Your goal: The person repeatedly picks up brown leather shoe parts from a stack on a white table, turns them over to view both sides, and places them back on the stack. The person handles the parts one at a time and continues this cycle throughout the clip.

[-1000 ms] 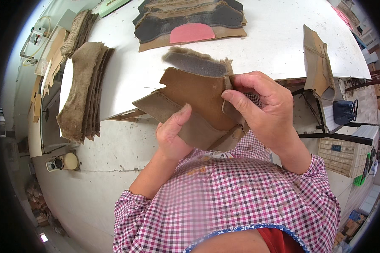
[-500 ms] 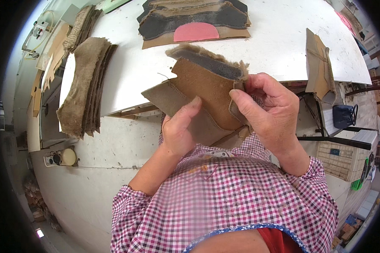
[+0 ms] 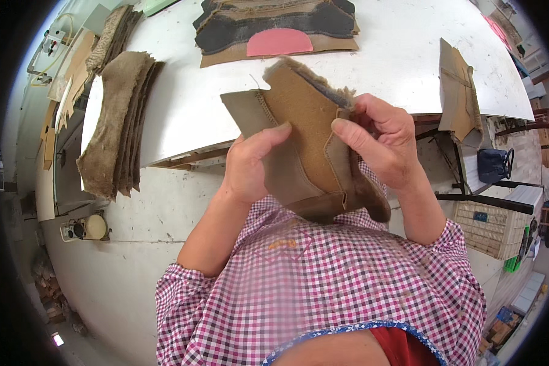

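Between my hands hangs a stitched brown boot upper [image 3: 305,131], tan suede in the middle with grey-brown panels and a fuzzy pile edge at the top. My left hand [image 3: 250,161] grips its left panel, thumb lying on the near face and fingers hidden behind. At the top right edge, my right hand [image 3: 381,137] pinches the upper by the fleecy rim, thumb in front. The piece is held in the air above my lap, close to the table's front edge. Its lower part curls toward my checked apron [image 3: 323,274].
Fleece pieces [image 3: 113,122] stand stacked at the table's left. Dark-edged pieces lie at the back under a pink half-round piece [image 3: 279,43]. Another stitched upper [image 3: 457,91] overhangs the white table [image 3: 396,55] at right. A cream crate [image 3: 488,229] stands below, near a dark bag [image 3: 494,165].
The boot upper has turned more upright and its lower part has swung into view. My right hand has shifted slightly left and up, still pinching the edge; the left keeps its hold.
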